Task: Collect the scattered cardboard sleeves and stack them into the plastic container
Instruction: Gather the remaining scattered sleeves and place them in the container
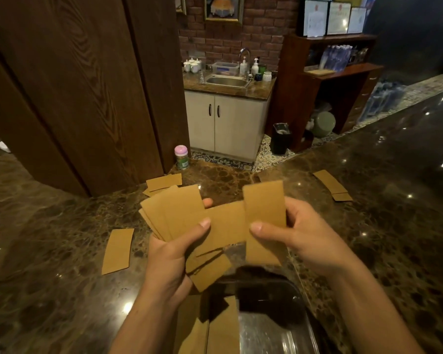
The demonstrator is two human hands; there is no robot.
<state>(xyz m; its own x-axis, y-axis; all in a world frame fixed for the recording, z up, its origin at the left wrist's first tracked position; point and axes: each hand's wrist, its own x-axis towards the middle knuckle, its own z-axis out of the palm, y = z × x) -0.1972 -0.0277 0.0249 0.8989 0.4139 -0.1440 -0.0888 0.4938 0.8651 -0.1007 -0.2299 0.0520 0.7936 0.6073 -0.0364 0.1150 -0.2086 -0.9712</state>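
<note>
- Here, the left hand [169, 256] grips a fanned bunch of cardboard sleeves [174, 213].
- The right hand [302, 238] pinches one upright sleeve [264, 203].
- The plastic container [271, 328] sits at six o'clock; loose sleeves [118, 251] lie at nine and two.

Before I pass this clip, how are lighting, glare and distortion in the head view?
Head view: dim, warm light; pinpoint lamp glare dots the marble counter; the wide lens bows the wooden panel and counter edge; the cardboard sleeves in the left hand and right hand read sharp; the plastic container at the bottom looks smeared.
</note>
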